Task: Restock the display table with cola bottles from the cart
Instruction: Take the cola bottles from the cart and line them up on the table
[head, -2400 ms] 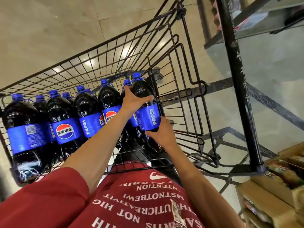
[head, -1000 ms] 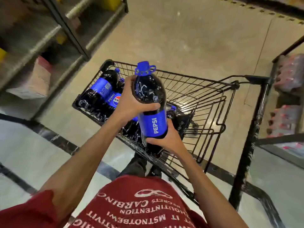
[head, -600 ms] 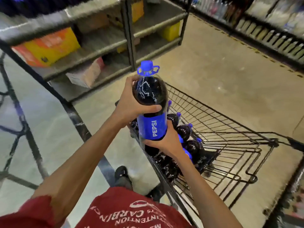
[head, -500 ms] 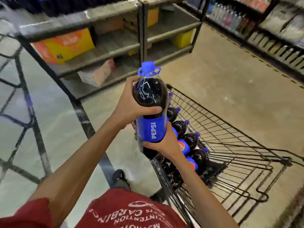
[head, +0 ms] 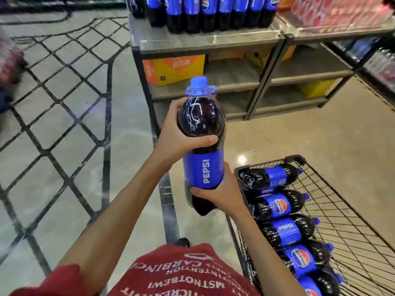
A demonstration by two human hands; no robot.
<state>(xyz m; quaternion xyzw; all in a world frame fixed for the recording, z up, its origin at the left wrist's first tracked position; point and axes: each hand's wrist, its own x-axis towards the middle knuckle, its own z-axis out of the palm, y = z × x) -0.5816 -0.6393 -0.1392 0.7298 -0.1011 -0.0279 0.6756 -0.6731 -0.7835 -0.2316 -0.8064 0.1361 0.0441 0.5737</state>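
I hold one large cola bottle (head: 202, 133) upright in front of me, dark with a blue label and blue cap. My left hand (head: 177, 135) grips its upper body, thumb across the front. My right hand (head: 222, 192) cups it from below, at the label's lower edge. The wire cart (head: 346, 210) stands at the lower right with several more cola bottles (head: 277, 205) lying in a row along its left side. The display table (head: 205, 40) is straight ahead, its grey top carrying a group of upright cola bottles (head: 213, 11) at the back.
Under the table top are lower shelves with an orange and yellow carton (head: 173, 68) and a yellow box (head: 316, 87). Red bottle packs (head: 342, 11) fill the adjoining table to the right. Tiled floor with dark lines spreads to the left.
I lifted the bottle out of the cart and turned left with it. The display table now lies ahead and the cart has swung to my lower right. My grip is unchanged.
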